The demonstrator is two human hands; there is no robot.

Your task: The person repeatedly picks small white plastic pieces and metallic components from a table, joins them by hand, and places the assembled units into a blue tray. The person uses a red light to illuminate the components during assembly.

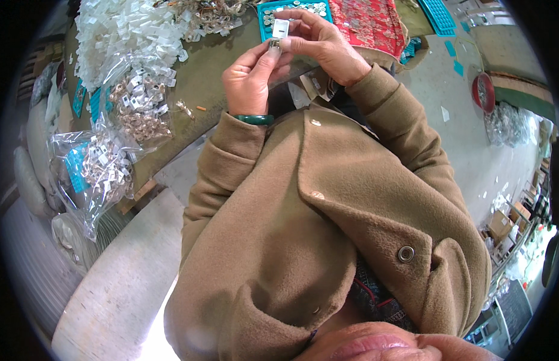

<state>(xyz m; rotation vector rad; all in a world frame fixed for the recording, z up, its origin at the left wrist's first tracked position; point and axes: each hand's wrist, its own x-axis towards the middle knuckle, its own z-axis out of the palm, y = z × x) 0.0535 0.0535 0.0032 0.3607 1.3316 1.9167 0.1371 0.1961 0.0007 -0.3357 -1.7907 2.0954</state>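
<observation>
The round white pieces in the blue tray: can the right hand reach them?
Probably yes: the right hand appears close to the blue tray, whose round white pieces lie uncovered, though that hand is holding a small white part.

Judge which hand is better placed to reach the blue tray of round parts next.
Probably the right hand: its fingers overlap the blue tray in view, while the left hand sits nearer the body. Both hands are at the small white piece.
</observation>
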